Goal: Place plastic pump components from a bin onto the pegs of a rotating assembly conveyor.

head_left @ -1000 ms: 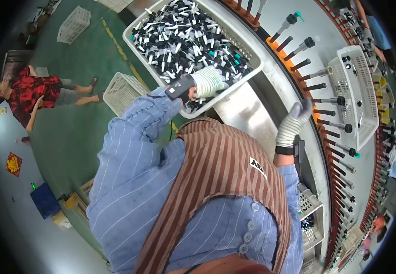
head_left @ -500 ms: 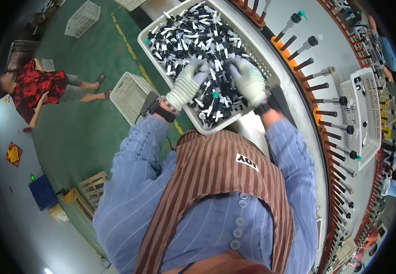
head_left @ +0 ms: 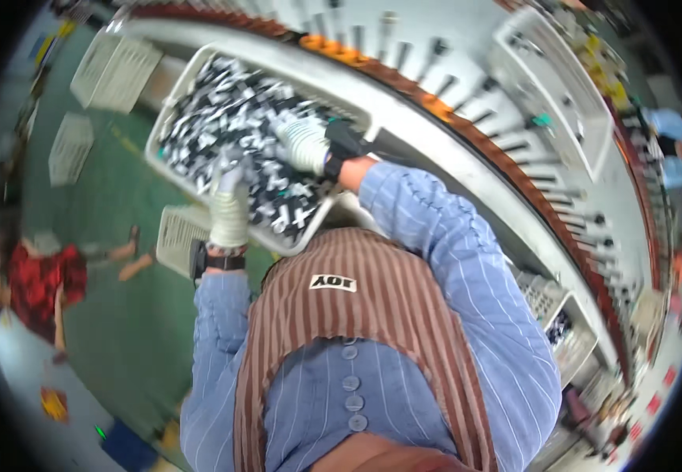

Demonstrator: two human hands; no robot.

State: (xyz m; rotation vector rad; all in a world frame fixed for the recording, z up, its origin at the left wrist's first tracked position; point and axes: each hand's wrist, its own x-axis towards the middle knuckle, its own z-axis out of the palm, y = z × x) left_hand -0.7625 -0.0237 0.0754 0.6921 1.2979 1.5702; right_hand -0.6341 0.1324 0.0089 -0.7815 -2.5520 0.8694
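Observation:
A white plastic basket (head_left: 160, 130) is heaped with small black and white plastic pieces (head_left: 231, 98), a few of them green. The picture is smeared by motion, so their exact kind does not show. My left hand (head_left: 229, 197), in a white striped glove, reaches over the near side with its fingertips among the pieces. Farther right my right hand (head_left: 305, 145), gloved alike, is down at the heap beside the basket's right part. Blur hides the fingers of both hands, and whether either grips a piece cannot be made out. Each wrist wears a black strap.
A curved line of upright dark rods on orange-brown holders (head_left: 435, 106) runs behind and right of the basket. Beyond it stands a long white tray (head_left: 561, 86). Empty white crates (head_left: 117, 75) stand on the green floor at left, where a person in red (head_left: 46, 283) is seen.
My view has swung to the right, so the basket and line appear turned and farther left. Both hands remain over the pieces, the right one now farther in than the left.

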